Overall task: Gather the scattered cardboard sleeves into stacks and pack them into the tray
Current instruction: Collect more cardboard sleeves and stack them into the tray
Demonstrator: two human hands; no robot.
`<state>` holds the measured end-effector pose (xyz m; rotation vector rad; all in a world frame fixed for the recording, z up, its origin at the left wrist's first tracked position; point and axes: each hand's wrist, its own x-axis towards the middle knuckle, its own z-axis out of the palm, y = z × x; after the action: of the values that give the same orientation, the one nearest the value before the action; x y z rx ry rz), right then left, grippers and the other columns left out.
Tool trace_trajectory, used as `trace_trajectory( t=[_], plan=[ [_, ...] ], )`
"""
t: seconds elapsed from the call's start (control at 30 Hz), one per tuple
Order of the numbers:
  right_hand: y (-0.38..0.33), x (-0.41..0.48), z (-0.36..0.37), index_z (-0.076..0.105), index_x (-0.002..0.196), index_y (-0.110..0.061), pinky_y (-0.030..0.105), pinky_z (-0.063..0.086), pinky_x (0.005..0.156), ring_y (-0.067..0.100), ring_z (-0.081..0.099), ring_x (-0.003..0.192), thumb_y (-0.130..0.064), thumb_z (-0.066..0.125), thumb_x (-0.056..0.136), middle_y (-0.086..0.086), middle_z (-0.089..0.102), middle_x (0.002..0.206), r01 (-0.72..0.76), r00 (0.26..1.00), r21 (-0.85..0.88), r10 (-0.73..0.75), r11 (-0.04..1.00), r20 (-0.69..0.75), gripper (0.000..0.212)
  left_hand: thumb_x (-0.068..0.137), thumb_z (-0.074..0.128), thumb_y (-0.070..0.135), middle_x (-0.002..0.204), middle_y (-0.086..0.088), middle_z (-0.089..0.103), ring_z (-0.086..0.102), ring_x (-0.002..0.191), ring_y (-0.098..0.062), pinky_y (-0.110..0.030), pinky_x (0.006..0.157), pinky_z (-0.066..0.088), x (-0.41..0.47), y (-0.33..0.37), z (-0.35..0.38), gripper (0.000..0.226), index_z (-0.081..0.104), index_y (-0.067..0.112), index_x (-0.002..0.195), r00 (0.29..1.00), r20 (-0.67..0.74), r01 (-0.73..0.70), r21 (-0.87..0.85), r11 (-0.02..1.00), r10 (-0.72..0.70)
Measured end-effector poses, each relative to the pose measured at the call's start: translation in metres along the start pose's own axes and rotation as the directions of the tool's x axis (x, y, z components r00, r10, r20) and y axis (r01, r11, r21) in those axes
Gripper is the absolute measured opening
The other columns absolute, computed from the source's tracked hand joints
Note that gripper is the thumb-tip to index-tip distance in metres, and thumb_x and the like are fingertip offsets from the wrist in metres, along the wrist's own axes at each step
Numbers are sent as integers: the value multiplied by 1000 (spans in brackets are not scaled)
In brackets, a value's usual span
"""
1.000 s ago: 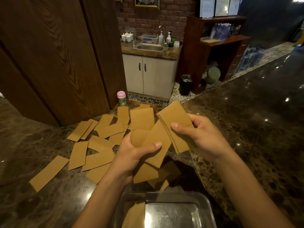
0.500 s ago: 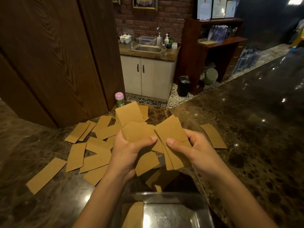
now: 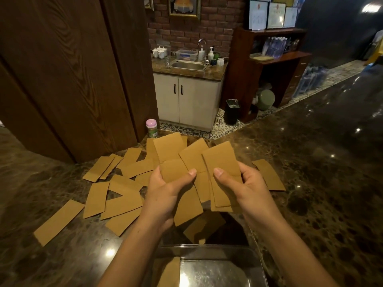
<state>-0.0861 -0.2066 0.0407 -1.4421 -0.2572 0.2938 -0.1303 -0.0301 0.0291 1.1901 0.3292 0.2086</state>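
Sleeves are flat kraft-brown cardboard strips, matte, with long sides slightly curved and all the same tone. The left hand [image 3: 165, 189] grips a fan of sleeves [image 3: 168, 148], thumb curled across the front, with pieces splayed at different angles. The right hand [image 3: 246, 187] pinches a bundle of sleeves [image 3: 221, 160], thumb on top and fingers behind, edges closer to lined up. The two handfuls overlap between the hands, held above the counter [image 3: 310, 183].

The scattered sleeves [image 3: 122, 195] lie left of the hands, overlapping in a loose heap, with one outlier sleeve [image 3: 59, 221] lying apart towards the near left. A lone sleeve [image 3: 269, 175] lies flat just right of the right hand. Another loose sleeve [image 3: 204, 226] lies under the hands, just beyond the tray [image 3: 207, 248].

The tray is clear plastic, nearest the camera and cut off by the bottom of the view. A packed sleeve [image 3: 171, 272] lies inside on its left side.

The counter's far edge runs just behind the heap. A pink-lidded jar [image 3: 152, 128] stands at that edge, beside the wood panel [image 3: 62, 79], which rises close behind the leftmost sleeves. A broad stretch of dark marble runs right and back from the lone sleeve.
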Motion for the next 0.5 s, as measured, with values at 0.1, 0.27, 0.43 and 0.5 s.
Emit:
trace_trajectory(
  t=[0.1, 0.27, 0.43, 0.5],
  plan=[
    [-4, 0, -1, 73, 119, -11, 28, 62, 72, 20, 79, 90, -12, 63, 100, 8, 81, 103, -15, 996, -91, 23, 996, 92, 21, 79, 79, 7, 101, -10, 78, 74, 97, -31, -41, 80, 62, -1, 2, 0, 38, 65, 13, 113, 996, 90, -5, 94, 996, -3],
    [-3, 6, 1, 69, 125, -12, 34, 64, 84, 24, 77, 104, -13, 60, 102, 8, 80, 113, 7, 1000, 1, -7, 1000, -3, 25, 86, 65, 12, 116, -10, 75, 72, 106, -27, -35, 77, 61, -2, 6, -3, 40, 62, 17, 125, 965, 249, 87, 6, 996, -86],
    [-5, 5, -5, 70, 122, -18, 34, 65, 80, 21, 79, 98, -17, 61, 99, 7, 81, 109, -41, 998, 161, 48, 986, -35, 24, 84, 76, 14, 118, -10, 73, 70, 109, -30, -41, 82, 60, 1, 2, -7, 49, 58, 18, 129, 978, 207, 8, 39, 999, -16],
    [-5, 5, -8, 70, 122, -16, 35, 65, 80, 23, 78, 99, -21, 64, 95, 9, 80, 110, -82, 996, 227, 87, 970, -9, 28, 81, 81, 16, 116, -8, 74, 71, 107, -28, -40, 80, 60, 1, 1, -6, 53, 57, 20, 128, 984, 177, -10, 38, 999, 3]
  ],
)
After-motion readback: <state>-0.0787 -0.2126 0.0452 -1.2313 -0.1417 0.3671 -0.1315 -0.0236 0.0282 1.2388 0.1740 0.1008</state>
